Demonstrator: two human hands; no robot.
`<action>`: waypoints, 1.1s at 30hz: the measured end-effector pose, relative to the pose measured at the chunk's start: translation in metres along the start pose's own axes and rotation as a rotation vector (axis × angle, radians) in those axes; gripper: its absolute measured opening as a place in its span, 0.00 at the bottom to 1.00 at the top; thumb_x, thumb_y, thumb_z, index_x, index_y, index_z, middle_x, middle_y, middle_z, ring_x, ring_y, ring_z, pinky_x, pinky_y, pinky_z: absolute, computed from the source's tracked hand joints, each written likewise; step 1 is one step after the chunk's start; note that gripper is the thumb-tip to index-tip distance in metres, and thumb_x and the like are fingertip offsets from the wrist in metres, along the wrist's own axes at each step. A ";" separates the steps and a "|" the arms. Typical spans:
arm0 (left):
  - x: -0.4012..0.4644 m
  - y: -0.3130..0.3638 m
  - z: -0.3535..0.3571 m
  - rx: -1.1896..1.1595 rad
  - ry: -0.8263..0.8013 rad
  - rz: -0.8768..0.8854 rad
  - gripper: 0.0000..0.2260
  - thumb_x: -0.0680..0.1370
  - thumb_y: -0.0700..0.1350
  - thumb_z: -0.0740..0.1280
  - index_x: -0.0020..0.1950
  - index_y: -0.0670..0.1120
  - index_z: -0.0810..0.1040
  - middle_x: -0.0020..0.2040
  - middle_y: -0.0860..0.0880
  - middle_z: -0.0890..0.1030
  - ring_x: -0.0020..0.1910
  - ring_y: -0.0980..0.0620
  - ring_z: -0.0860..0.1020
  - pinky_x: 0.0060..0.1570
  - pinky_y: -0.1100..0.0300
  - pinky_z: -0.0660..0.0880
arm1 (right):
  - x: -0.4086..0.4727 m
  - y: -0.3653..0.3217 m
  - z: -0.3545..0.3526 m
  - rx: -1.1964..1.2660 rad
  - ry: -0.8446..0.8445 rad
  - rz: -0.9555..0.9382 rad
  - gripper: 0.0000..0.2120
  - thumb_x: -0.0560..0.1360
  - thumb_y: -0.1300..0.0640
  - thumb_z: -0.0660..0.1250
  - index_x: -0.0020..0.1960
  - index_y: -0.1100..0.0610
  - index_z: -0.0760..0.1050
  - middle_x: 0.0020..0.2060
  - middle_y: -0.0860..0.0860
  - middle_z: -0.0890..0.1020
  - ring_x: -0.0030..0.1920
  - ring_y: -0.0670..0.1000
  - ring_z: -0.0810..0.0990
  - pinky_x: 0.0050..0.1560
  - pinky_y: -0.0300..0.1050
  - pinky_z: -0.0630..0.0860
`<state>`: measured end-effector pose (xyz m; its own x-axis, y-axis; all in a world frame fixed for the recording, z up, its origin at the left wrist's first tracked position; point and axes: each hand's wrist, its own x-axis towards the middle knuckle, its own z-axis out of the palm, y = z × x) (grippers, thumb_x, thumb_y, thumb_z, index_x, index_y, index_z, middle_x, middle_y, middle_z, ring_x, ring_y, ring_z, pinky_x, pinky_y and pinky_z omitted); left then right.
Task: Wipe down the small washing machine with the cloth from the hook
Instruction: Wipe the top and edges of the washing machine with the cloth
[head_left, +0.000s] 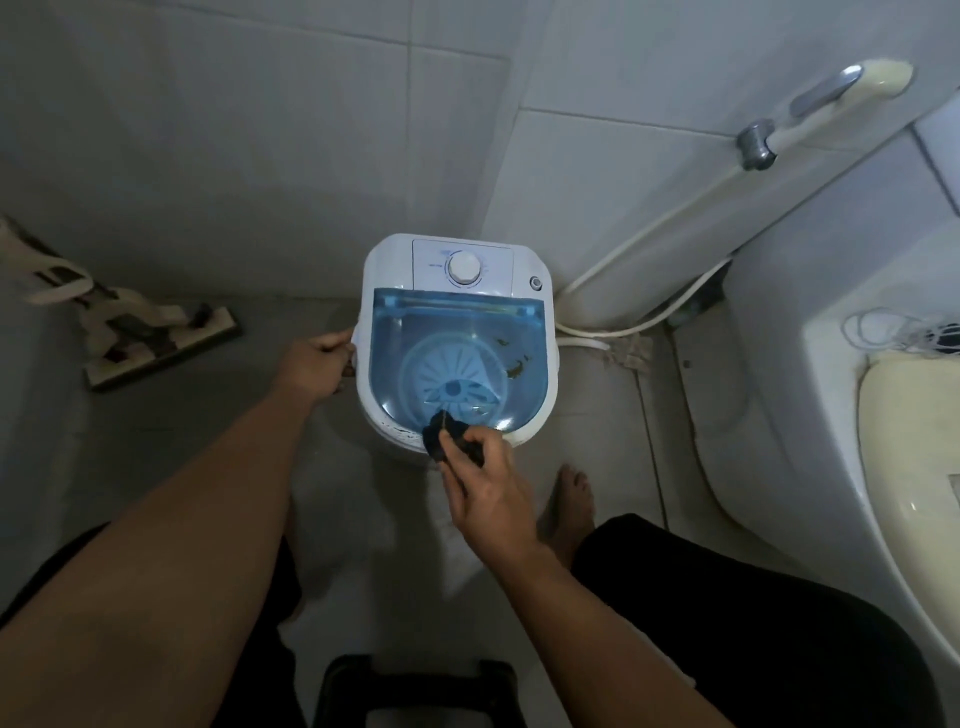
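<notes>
Below, unreadable dial (464, 268) markings; right hand (485, 493) grips cloth (441, 435).

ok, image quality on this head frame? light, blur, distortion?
Head view: dim, bluish and flat; wall tiles bow from the wide lens; the mop at the left edge is smeared; the washing machine is sharp enough, faint sheen on its blue lid; the dark cloth in the right hand shows no detail.

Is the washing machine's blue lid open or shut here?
Shut. The lid lies flat over the tub, the agitator showing through it; the right hand presses the cloth on its front edge.
</notes>
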<state>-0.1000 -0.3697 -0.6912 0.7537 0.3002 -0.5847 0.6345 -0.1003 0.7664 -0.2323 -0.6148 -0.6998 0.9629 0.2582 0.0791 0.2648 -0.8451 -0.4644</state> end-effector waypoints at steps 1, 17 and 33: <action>0.000 0.000 -0.001 -0.001 -0.003 0.001 0.15 0.81 0.40 0.63 0.67 0.48 0.78 0.50 0.44 0.82 0.27 0.64 0.79 0.37 0.62 0.74 | 0.005 -0.007 0.001 -0.028 -0.018 -0.043 0.19 0.81 0.48 0.63 0.70 0.50 0.75 0.61 0.55 0.74 0.59 0.55 0.77 0.44 0.53 0.83; 0.012 -0.009 -0.020 -0.154 -0.154 -0.002 0.12 0.78 0.45 0.69 0.62 0.52 0.81 0.38 0.53 0.83 0.28 0.66 0.79 0.36 0.64 0.73 | 0.069 -0.066 0.031 -0.120 -0.104 -0.196 0.18 0.81 0.52 0.66 0.70 0.50 0.75 0.59 0.55 0.75 0.52 0.56 0.76 0.40 0.51 0.81; 0.021 -0.011 -0.025 -0.179 -0.205 -0.001 0.14 0.78 0.41 0.68 0.64 0.45 0.80 0.50 0.42 0.84 0.27 0.66 0.80 0.24 0.73 0.69 | 0.263 -0.064 0.001 -0.309 -0.230 -0.340 0.16 0.82 0.48 0.63 0.67 0.48 0.78 0.58 0.57 0.75 0.54 0.61 0.78 0.48 0.57 0.80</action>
<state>-0.0956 -0.3383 -0.7047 0.7838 0.0999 -0.6129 0.6084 0.0745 0.7901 0.0038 -0.4922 -0.6497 0.7925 0.6090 -0.0318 0.5973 -0.7857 -0.1610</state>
